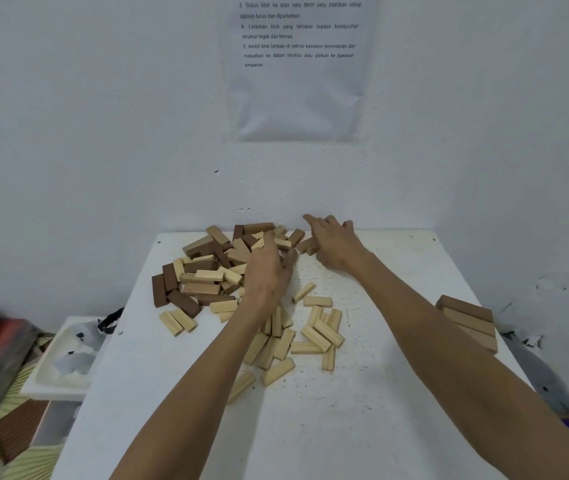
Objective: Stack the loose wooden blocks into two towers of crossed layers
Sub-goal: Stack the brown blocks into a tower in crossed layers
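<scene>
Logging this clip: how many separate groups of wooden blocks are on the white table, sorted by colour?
Mixed heap of dark brown, mid-brown and pale wooden blocks: 1
Scatter of pale wooden blocks only: 1
Set of mid-brown wooden blocks at right edge of white table: 1
Total: 3 groups; single blocks overlap too much to count.

Table point(397, 393): white top, its far edge met the wall; small dark specks peppered the middle.
Pile point(203, 271): dark, mid-brown and pale blocks were heaped at the far left, many crossing and resting on one another.
Scatter point(317, 332): pale blocks lay loose in the middle, just in front of the pile, some touching side by side, some apart.
Pair point(177, 322): two pale blocks lay beside each other near the left edge.
Brown group point(468, 320): mid-brown blocks sat tidily together at the right edge, long sides touching, well apart from the rest.
</scene>
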Available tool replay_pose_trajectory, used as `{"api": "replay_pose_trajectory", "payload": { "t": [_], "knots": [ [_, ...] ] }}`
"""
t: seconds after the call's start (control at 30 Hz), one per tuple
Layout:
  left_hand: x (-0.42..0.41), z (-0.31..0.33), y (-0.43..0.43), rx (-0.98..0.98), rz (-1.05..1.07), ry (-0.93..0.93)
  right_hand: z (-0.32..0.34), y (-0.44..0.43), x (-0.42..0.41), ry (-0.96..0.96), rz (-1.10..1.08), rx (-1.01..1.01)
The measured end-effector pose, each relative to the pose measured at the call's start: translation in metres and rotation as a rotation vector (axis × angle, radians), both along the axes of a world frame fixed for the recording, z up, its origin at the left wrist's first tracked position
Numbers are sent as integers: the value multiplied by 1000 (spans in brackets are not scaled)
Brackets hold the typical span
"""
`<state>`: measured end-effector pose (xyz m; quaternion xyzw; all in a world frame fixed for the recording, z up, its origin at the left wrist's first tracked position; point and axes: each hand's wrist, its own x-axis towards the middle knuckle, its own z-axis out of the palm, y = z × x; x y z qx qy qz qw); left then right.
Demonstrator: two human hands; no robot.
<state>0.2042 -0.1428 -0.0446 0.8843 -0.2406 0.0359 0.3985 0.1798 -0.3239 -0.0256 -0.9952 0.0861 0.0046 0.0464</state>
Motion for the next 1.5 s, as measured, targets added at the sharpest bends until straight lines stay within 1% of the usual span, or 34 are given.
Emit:
{"api": "replay_pose_trajectory", "payload": {
  "t": [0.03,0.13,0.23,0.4,0.5,0.63,0.77,0.87,0.93,1.0,1.1,1.2,1.33,1.5],
  "knots": [
    [-3,2,3,-42,-13,22,6,0,0,45,3,13],
    [-12,5,13,-79,-39,46,13,1,-6,107,-9,200],
    [-23,5,24,-72,-25,61,8,6,-21,54,-51,267],
    [-52,12,48,-139,-15,105,13,27,-61,-36,-191,435],
    [-73,18,61,-186,-5,126,22,48,-94,-130,-189,488],
    [-113,30,81,-244,3,154,38,80,-154,-161,-177,512],
    [-154,40,106,-328,-9,211,43,110,-214,-179,-136,578],
    [-185,36,128,-304,-31,252,38,128,-255,-125,-92,624],
    [-204,26,141,-267,-54,278,30,136,-277,-50,-63,607],
    [-218,16,153,-250,-69,317,20,140,-291,20,-32,587],
    [-229,3,164,-221,-98,356,10,140,-299,79,2,625],
    [-231,-2,168,-209,-105,328,4,137,-302,43,15,675],
    [-223,-6,168,-105,-82,171,-2,134,-308,-63,-28,753],
    [-225,-6,165,-99,-123,115,-9,126,-318,-159,-72,860]
  ]
}}
